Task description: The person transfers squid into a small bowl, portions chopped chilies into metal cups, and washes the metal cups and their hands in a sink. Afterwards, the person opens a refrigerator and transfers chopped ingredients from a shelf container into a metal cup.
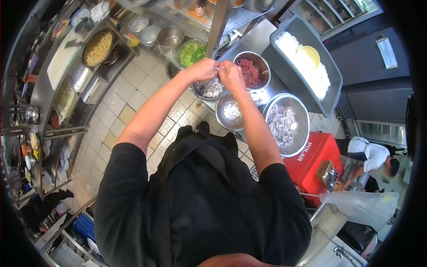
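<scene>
My left hand (202,70) and my right hand (232,75) meet with fingertips pinched together. A small pale bit shows between them, too small to name. Under the hands sits a metal bowl of grey-white pieces (211,88) that look like squid, partly hidden by my wrists. Near my right forearm stand a smaller metal bowl (219,116) with a few whitish pieces and a large steel bowl (304,133) heaped with similar grey-white strips. Just beyond my right hand is a round pot of reddish sliced meat (251,71). Chopped green vegetables (192,53) fill a bowl beyond my left hand.
A grey tub (307,91) holds white contents and a yellow bowl (308,57). At right is a red POLAR cooler (307,167); behind it, a person in white (367,153) bends forward. A counter at left carries a noodle pan (98,48). A metal post (219,29) rises beyond my hands.
</scene>
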A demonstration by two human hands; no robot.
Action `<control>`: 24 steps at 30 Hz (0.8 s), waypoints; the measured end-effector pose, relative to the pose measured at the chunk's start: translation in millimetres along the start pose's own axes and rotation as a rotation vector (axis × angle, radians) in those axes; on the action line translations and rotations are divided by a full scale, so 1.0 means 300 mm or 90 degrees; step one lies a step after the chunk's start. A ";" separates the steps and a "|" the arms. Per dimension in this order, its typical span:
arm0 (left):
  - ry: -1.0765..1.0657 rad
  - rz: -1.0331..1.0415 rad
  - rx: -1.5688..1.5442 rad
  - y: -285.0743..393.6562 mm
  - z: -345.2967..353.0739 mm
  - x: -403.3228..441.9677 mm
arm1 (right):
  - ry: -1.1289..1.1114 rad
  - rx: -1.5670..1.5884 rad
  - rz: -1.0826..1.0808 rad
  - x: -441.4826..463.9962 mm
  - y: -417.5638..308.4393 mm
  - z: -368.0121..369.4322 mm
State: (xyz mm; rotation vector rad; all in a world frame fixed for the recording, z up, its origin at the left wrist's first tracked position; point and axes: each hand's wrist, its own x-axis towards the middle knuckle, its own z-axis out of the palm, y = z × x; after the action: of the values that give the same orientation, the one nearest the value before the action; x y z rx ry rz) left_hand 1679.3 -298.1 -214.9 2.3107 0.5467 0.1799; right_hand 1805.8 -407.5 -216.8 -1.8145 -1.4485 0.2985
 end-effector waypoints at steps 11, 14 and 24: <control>0.038 0.159 0.050 -0.032 0.014 -0.016 | -0.073 -0.160 0.030 0.011 0.069 0.027; 0.112 0.080 0.001 -0.013 -0.005 -0.080 | 0.051 -0.121 0.159 0.027 0.143 -0.065; 0.120 -0.062 -0.331 0.036 -0.135 -0.106 | -0.120 0.222 0.273 -0.001 0.060 -0.097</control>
State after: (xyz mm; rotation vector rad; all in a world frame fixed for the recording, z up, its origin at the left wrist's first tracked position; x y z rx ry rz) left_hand 1642.7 -292.9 -177.4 1.7677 0.6211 0.4413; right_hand 1836.5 -420.9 -209.9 -1.8224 -1.0312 0.9014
